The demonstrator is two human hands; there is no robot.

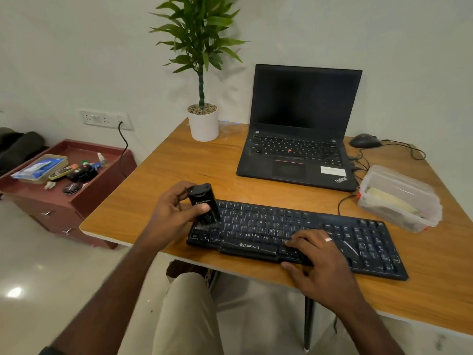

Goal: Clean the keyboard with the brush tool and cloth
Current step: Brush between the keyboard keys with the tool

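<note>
Brushing step in hand, far left end of Zebronics keyboard.
Left hand gripping black brush tool, thumb across its body, bristle end down on leftmost keys; right hand spread flat over lower middle keys, steadying keyboard on wooden desk. Next, probably: sweeping rightward row by row, then wiping; cloth perhaps inside plastic container, unclear.

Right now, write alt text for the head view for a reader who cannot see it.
A person's left hand holds a black brush tool over the left end of a black keyboard on a wooden desk, while the right hand rests on its keys. Behind sit an open laptop, a potted plant, and a plastic container.
</note>
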